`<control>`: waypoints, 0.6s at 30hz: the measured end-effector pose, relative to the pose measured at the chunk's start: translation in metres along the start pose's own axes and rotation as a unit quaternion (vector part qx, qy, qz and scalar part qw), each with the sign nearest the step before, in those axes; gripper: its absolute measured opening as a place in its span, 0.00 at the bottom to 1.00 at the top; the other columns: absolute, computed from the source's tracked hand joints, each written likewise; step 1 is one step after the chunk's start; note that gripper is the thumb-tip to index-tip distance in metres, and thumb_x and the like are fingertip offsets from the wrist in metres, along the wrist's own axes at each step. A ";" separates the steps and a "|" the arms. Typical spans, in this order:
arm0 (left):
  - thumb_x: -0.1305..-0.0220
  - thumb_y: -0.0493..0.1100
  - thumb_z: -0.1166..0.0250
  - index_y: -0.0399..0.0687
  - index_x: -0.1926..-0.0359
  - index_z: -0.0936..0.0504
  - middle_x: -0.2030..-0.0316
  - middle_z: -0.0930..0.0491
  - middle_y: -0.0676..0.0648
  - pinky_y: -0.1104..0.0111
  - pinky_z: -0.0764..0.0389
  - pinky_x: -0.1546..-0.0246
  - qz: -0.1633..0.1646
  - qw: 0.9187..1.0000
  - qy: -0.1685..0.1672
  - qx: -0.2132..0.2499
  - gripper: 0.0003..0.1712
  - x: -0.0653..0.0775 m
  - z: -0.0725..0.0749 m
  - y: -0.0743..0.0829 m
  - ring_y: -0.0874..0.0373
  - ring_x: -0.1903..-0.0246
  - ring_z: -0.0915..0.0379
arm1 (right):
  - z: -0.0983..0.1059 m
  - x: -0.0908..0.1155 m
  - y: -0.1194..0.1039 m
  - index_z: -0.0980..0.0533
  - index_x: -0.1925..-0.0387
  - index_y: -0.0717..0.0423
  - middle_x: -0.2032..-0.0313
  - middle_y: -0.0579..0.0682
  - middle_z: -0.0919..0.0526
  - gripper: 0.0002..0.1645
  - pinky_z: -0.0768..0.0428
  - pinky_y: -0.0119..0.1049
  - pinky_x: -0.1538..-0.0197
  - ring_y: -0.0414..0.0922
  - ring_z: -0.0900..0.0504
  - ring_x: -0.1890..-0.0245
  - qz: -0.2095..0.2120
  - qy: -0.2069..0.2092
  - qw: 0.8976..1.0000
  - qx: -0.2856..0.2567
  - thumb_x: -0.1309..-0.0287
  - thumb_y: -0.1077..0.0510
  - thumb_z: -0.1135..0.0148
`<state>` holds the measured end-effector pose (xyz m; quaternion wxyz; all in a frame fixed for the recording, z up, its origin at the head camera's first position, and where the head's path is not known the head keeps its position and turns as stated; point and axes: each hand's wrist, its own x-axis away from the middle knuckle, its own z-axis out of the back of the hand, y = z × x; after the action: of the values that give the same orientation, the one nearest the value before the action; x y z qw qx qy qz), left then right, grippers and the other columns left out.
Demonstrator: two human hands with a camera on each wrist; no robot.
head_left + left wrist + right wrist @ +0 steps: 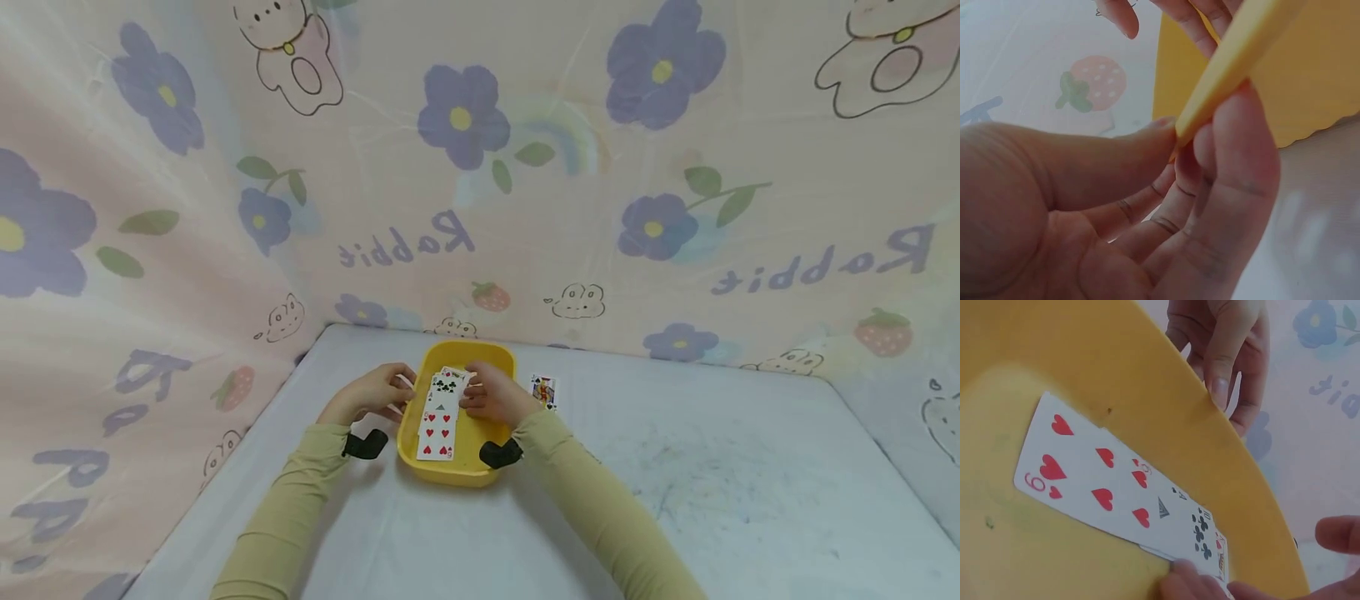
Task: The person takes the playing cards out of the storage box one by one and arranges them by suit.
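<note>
A yellow tray stands on the white table with an overlapping row of playing cards inside. The six of hearts lies nearest, face up. Beyond it show parts of an ace, a clubs card and a face card with a red heart. My left hand pinches the tray's left rim between thumb and fingers, as the left wrist view shows close up. Inside the tray, my right hand touches the right edge of the far cards with its fingertips. Its thumb stays apart from them.
A face card lies face up on the table just right of the tray, partly behind my right hand. A patterned curtain closes off the back and sides. Smudges mark the white tabletop at the right.
</note>
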<state>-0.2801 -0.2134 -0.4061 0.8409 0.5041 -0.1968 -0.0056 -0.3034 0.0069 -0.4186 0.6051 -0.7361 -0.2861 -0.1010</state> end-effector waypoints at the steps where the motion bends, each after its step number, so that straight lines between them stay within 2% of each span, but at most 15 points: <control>1: 0.32 0.33 0.44 0.35 0.47 0.31 0.63 0.24 0.39 0.61 0.16 0.70 0.001 1.000 0.000 0.001 0.14 0.000 0.000 0.000 0.52 0.69 0.24 | 0.000 0.000 0.000 0.46 0.35 0.72 0.39 0.71 0.38 0.38 0.33 0.53 0.37 0.64 0.33 0.41 -0.008 0.000 1.000 -0.006 0.34 0.49 0.49; 8: 0.31 0.33 0.44 0.35 0.47 0.31 0.63 0.25 0.39 0.61 0.16 0.71 -0.003 1.000 -0.004 0.001 0.13 -0.001 -0.001 -0.003 0.53 0.70 0.24 | -0.001 0.000 0.003 0.45 0.37 0.73 0.45 0.70 0.34 0.36 0.25 0.49 0.44 0.63 0.28 0.46 -0.027 0.015 0.999 -0.038 0.36 0.54 0.44; 13: 0.31 0.33 0.44 0.35 0.47 0.32 0.63 0.25 0.39 0.60 0.16 0.70 0.002 1.000 0.001 0.000 0.14 0.002 -0.002 -0.002 0.53 0.70 0.24 | -0.002 0.001 0.007 0.41 0.39 0.73 0.47 0.71 0.29 0.32 0.23 0.46 0.45 0.59 0.22 0.53 -0.034 -0.014 0.999 0.008 0.36 0.57 0.44; 18: 0.31 0.33 0.44 0.35 0.46 0.32 0.63 0.25 0.39 0.61 0.16 0.70 0.001 1.000 0.002 0.003 0.14 0.003 -0.003 0.001 0.53 0.70 0.25 | -0.002 0.003 0.007 0.31 0.45 0.72 0.55 0.66 0.22 0.22 0.22 0.43 0.49 0.52 0.21 0.63 -0.026 -0.036 0.998 0.052 0.35 0.61 0.46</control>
<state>-0.2763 -0.2114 -0.4049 0.8398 0.5063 -0.1958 -0.0035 -0.2968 0.0053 -0.4231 0.6287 -0.6995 -0.3315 -0.0748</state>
